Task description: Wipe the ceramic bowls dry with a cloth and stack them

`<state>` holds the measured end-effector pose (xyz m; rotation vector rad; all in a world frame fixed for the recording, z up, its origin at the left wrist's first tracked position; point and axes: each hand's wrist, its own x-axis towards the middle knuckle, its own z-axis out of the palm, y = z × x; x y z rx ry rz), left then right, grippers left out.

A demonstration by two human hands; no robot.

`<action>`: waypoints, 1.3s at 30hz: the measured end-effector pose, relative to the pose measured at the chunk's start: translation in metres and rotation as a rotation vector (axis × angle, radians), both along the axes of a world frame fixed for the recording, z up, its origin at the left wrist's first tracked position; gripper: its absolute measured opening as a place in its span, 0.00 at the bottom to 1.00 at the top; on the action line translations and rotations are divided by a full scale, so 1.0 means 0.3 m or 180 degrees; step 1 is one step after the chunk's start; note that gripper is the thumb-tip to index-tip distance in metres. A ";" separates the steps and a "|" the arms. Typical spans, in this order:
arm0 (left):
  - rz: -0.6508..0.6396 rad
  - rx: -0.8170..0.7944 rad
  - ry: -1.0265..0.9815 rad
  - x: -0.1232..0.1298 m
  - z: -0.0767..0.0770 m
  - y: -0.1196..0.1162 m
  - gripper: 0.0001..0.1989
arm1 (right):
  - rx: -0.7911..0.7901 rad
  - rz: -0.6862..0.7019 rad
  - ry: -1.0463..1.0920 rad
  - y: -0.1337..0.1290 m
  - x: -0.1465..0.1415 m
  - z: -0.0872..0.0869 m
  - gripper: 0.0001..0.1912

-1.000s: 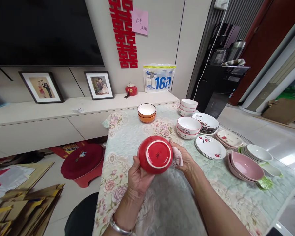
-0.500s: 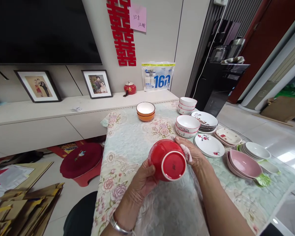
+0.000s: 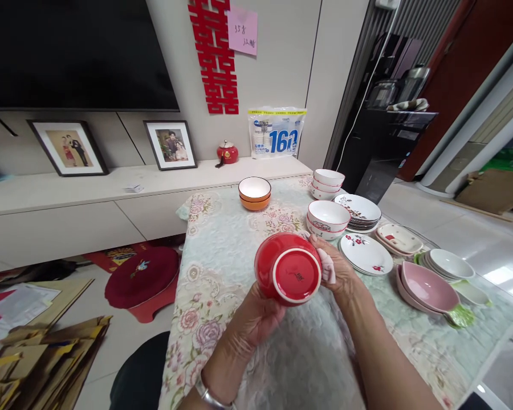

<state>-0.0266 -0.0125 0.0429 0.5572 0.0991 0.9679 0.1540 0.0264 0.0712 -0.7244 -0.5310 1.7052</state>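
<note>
A glossy red bowl (image 3: 265,259) is held tilted above the table, its round foot ring and underside turned toward me. My left hand (image 3: 259,313) grips it from the lower left, fingers behind or beneath it and partly hidden. At the bowl's right side, my right hand (image 3: 342,270) presses a pale pinkish cloth (image 3: 327,265) against it. Most of that cloth is covered by the fingers. Just beyond the right hand stand white bowls with red rims (image 3: 328,217) and a stack of white flowered plates (image 3: 365,254).
Orange bowls (image 3: 255,202) are stacked at the table's far side. To the right are dark-rimmed plates (image 3: 359,207), square dishes (image 3: 398,238), pink bowls (image 3: 430,286) and pale bowls (image 3: 451,263). A red stool (image 3: 143,279) stands left of the flowered tablecloth (image 3: 214,250).
The red bowl has moved slightly up and left and turned a little in my hands. My right hand and the cloth have shifted slightly along its right side.
</note>
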 end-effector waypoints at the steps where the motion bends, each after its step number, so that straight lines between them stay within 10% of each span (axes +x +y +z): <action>1: -0.0025 -0.0035 -0.0037 0.003 -0.003 -0.002 0.30 | 0.0000 -0.0021 -0.0063 0.000 0.012 0.003 0.12; 11: -0.0047 -0.0094 -0.0599 -0.011 -0.062 0.006 0.26 | 0.0111 -0.0006 -0.0065 -0.032 -0.015 0.052 0.14; 39: -0.0082 -0.0099 -0.0398 0.011 -0.008 -0.036 0.26 | 0.0386 -0.0129 -0.0266 -0.042 -0.027 0.045 0.20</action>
